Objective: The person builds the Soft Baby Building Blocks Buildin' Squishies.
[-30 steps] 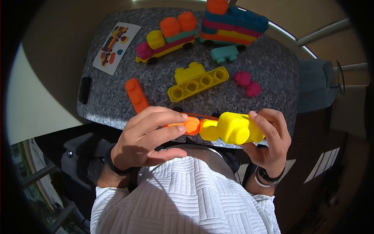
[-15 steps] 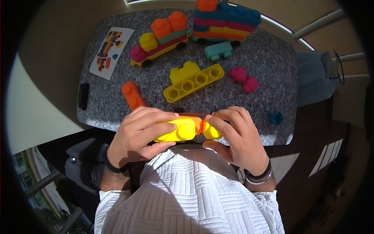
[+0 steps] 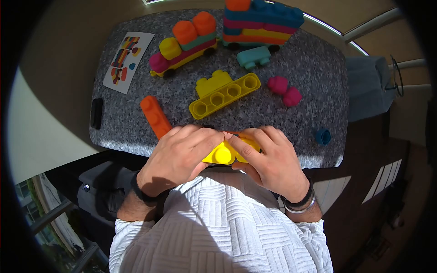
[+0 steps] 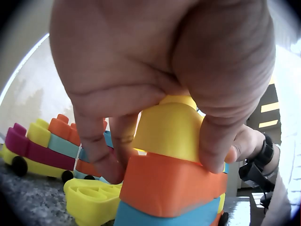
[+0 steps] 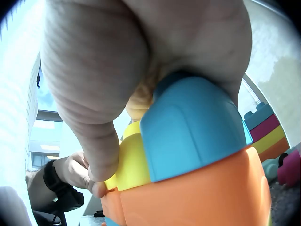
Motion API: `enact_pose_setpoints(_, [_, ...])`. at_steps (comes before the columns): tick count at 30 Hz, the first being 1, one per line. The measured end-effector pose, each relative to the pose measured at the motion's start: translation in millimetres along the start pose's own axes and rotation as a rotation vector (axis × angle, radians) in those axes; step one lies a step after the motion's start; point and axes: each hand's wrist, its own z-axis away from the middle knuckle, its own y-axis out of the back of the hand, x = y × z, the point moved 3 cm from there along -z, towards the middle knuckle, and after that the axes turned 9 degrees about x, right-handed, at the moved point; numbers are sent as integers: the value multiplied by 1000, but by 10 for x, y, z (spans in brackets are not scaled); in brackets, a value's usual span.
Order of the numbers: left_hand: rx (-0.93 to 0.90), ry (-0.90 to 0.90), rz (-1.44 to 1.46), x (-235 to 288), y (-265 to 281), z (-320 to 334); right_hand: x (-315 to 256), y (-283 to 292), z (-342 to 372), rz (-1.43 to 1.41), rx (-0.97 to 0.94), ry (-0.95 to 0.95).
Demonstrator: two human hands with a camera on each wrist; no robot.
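Low at the table's near edge stands a stack of soft building blocks, with an orange block [image 4: 167, 186] above a blue layer [image 4: 164, 215]. My left hand [image 3: 182, 152] pinches a yellow block [image 3: 222, 154] on top of the orange one, thumb on one side and fingers on the other. Close beside it, my right hand [image 3: 273, 157] curls over the stack's other end, its thumb pressed against another yellow block [image 5: 134, 162]. Under the right palm sits a blue rounded block [image 5: 190, 129] on an orange layer [image 5: 197, 197]. My fingers hide much of the stack in the head view.
Beyond the hands lie yellow blocks [image 3: 225, 95], an orange block [image 3: 154, 116], pink blocks [image 3: 284, 91], a teal block [image 3: 253, 57] and a blue block [image 3: 323, 136]. Two built wagons [image 3: 184, 45] [image 3: 264, 25] stand behind. A printed sheet [image 3: 127, 61] and black object [image 3: 96, 113] lie left.
The yellow two-stud block passed from my right hand to my left, then shifted right beside the other yellow block. My right hand moved left onto the stack, uncovering the blue block at the right.
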Motion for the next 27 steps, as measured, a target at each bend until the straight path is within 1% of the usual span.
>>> enact_pose_setpoints(1, [-1, 0, -2, 8, 16, -17, 0, 5, -2, -1, 2, 0])
enact_pose_setpoints(3, [-86, 106, 17, -11, 18, -49, -28, 25, -7, 42, 33, 94])
enact_pose_setpoints(7, [-115, 73, -17, -47, 3, -85, 18, 22, 13, 17, 55, 104])
enact_pose_setpoints(9, [-159, -13, 96, -100, 33, -102, 43, 25, 33, 35, 59, 136])
enact_pose_setpoints(10, [-161, -13, 95, -167, 53, -105, 39, 25, 29, 33, 60, 135])
enact_pose_setpoints(12, [-175, -65, 389, -319, 118, -119, 16, 33, 15, 29, 56, 130])
enact_pose_setpoints(13, [-292, 71, 391, -423, 190, -134, 6, 52, 11, 31, 58, 124])
enact_pose_setpoints(14, [-125, 13, 416, -548, 149, -146, -5, 69, -1, 24, 48, 119])
enact_pose_setpoints(16, [-12, 137, 278, -699, 174, -164, -8, 79, -4, 17, 41, 116])
enact_pose_setpoints(17, [59, 180, 87, -652, 143, -191, -5, 81, 0, 17, 38, 115])
enact_pose_setpoints(18, [62, 180, 83, -674, 100, -190, -1, 82, -1, 16, 34, 117])
enact_pose_setpoints(20, [-10, 211, -55, -765, -35, -168, 5, 71, 6, 17, 30, 122])
enact_pose_setpoints(22, [2, 245, -18, -759, -74, -179, 19, 55, 9, 17, 25, 125])
enact_pose_setpoints(25, [57, 209, -41, -764, -90, -167, 24, 38, 9, 29, 27, 156])
enact_pose_setpoints(27, [-48, 196, -136, -843, -170, -129, 23, 18, 21, 41, 27, 147])
